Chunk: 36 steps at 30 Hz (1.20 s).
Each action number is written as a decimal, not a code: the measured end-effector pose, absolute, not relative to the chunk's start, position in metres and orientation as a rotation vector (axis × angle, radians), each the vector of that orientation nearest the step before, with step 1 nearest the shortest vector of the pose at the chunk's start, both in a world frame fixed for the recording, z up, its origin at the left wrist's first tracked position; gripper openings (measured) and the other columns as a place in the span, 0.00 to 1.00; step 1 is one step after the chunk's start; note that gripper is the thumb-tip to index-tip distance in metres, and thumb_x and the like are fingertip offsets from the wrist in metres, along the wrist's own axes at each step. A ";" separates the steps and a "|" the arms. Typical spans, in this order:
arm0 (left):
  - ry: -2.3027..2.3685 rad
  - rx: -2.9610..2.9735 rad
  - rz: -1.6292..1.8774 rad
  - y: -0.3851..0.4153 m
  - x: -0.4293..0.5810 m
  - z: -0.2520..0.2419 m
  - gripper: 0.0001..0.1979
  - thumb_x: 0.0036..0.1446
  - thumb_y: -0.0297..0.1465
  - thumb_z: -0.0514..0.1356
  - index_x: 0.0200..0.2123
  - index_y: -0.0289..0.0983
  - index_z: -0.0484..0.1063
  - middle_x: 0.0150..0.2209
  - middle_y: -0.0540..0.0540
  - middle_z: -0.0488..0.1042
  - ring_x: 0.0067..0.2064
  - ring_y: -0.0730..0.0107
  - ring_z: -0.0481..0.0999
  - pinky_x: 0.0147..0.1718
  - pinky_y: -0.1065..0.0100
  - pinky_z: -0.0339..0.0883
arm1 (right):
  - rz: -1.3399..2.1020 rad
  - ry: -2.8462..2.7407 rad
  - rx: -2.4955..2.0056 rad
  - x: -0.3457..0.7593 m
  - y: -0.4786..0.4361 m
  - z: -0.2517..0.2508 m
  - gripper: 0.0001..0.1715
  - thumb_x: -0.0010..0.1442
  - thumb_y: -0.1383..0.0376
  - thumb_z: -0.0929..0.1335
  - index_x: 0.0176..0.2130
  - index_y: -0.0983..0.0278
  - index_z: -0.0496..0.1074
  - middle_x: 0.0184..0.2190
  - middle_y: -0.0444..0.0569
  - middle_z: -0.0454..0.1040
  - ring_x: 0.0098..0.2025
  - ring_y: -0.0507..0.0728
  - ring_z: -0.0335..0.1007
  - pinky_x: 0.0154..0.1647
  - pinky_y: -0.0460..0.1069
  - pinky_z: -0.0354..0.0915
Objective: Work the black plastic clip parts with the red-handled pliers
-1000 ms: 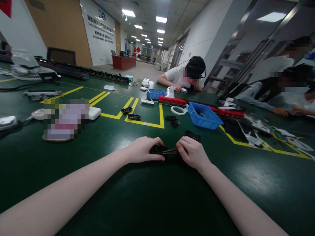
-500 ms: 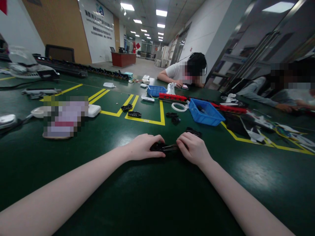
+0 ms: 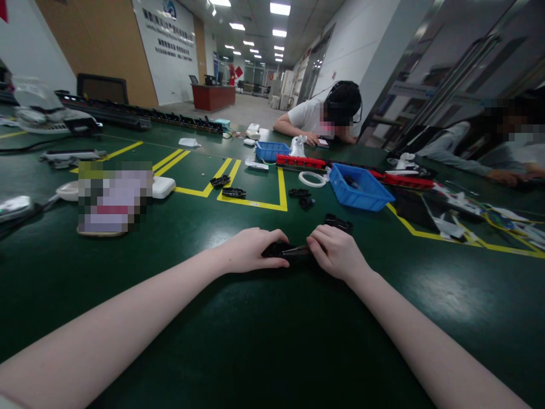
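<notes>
My left hand [image 3: 251, 250] grips a small black part [image 3: 275, 250] between thumb and fingers, low over the green table [image 3: 264, 341]. My right hand [image 3: 336, 253] is closed on metal tweezers [image 3: 297, 250], whose tips point left and reach the black part. Just behind my right hand lies another black part [image 3: 339, 222]. Farther back, two more black parts sit close together [image 3: 300, 193]. To the left, around the yellow tape lines, are a black piece [image 3: 234, 193] and another black piece [image 3: 220, 181].
A blue bin [image 3: 361, 190] holds dark parts at the back right, beside a white ring [image 3: 312, 179]. A pixelated phone-like object [image 3: 113, 201] is at the left. Across the table a person [image 3: 340, 108] bends forward. Cables and scraps [image 3: 506, 221] lie far right.
The camera view has shifted slightly. My hands keep nearly the same pose, with the tweezers still at the black part. The person across the table shows a hand more clearly.
</notes>
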<state>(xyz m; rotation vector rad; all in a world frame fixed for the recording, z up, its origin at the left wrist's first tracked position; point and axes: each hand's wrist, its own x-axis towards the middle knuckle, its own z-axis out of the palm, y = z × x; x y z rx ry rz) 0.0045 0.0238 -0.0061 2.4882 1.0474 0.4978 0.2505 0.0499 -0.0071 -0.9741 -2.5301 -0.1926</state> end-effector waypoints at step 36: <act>1.120 2.668 0.476 0.026 0.006 -0.009 0.25 0.60 0.55 0.53 0.34 0.38 0.68 0.27 0.48 0.72 0.28 0.64 0.70 0.26 0.69 0.54 | -0.086 -2.478 -0.975 0.247 0.046 -0.004 0.17 0.67 0.61 0.57 0.30 0.62 0.65 0.26 0.48 0.70 0.29 0.55 0.66 0.31 0.50 0.60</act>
